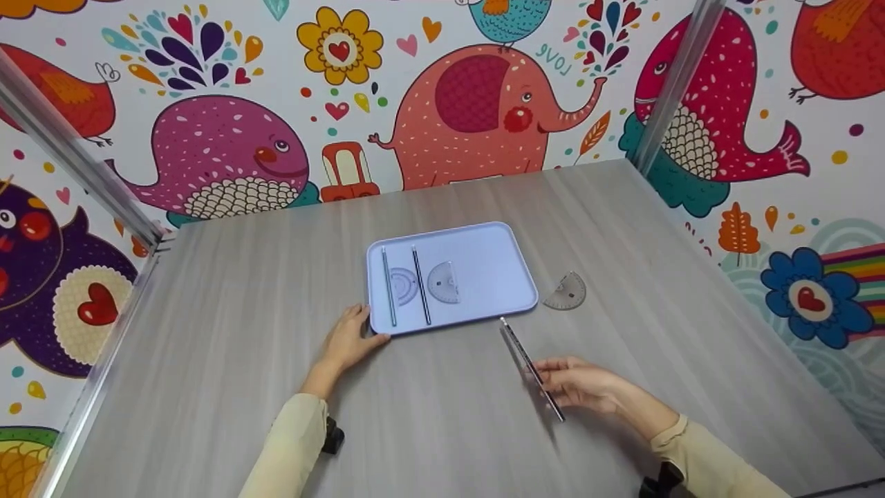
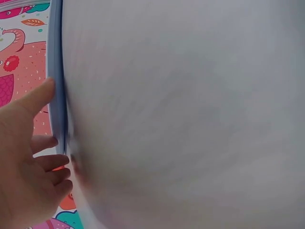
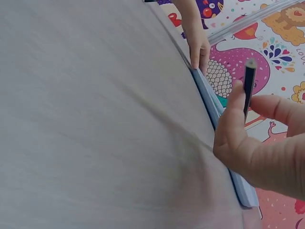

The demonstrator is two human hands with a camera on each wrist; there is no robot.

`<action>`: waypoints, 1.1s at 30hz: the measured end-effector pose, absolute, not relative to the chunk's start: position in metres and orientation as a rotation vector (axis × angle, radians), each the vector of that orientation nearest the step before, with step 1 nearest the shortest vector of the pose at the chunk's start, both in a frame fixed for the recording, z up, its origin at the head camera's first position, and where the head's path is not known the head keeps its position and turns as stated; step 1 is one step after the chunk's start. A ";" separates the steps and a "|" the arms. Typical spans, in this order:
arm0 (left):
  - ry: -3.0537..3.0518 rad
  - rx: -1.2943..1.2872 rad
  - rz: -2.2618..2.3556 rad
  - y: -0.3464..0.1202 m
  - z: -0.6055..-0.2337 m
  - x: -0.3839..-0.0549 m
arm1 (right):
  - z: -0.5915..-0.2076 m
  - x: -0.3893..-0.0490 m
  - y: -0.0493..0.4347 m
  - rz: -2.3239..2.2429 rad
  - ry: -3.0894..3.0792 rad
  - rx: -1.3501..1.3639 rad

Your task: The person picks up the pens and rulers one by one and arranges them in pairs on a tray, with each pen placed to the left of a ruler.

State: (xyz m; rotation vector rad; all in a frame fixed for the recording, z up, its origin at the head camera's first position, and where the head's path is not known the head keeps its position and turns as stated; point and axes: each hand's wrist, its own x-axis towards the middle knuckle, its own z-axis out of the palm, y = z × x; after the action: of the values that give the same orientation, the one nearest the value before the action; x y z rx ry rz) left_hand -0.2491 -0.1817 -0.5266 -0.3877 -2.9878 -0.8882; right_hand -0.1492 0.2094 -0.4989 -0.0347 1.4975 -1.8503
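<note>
A pale blue tray (image 1: pixel 484 270) lies on the table, with my left hand (image 1: pixel 348 339) at its near left corner, thumb along the front edge and fingers by the left side. In the left wrist view, the left thumb and fingertips (image 2: pixel 51 90) meet the tray's edge. My right hand (image 1: pixel 577 384) pinches a dark pencil (image 1: pixel 529 363) between thumb and fingers, tilted above the table in front of the tray. In the tray lie a teal pencil (image 1: pixel 389 287), a clear protractor (image 1: pixel 403 286), a black pencil (image 1: pixel 421 285) and another clear protractor (image 1: pixel 444 282).
A third clear protractor (image 1: pixel 567 292) lies on the grey wood-grain table (image 1: pixel 442 429), just right of the tray. Walls printed with cartoon animals (image 1: pixel 477 117) and metal posts (image 1: pixel 674 90) border the table.
</note>
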 end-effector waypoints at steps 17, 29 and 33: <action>-3.006 -0.369 -0.890 -0.182 -0.527 -0.249 | -0.482 -0.189 0.200 -1.909 1.468 -0.195; -2.997 -0.374 -0.899 -0.180 -0.524 -0.248 | -0.473 -0.215 0.171 -1.953 1.522 -0.004; -2.993 -0.379 -0.902 -0.180 -0.524 -0.248 | -0.474 -0.221 0.163 -1.962 1.512 0.003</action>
State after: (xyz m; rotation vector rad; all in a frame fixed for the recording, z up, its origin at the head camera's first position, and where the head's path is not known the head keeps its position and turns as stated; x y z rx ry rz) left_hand -0.2476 -0.1800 -0.5243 -0.3791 -2.9932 -0.9016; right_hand -0.2207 0.1625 -0.4738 0.0025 1.5118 -1.9618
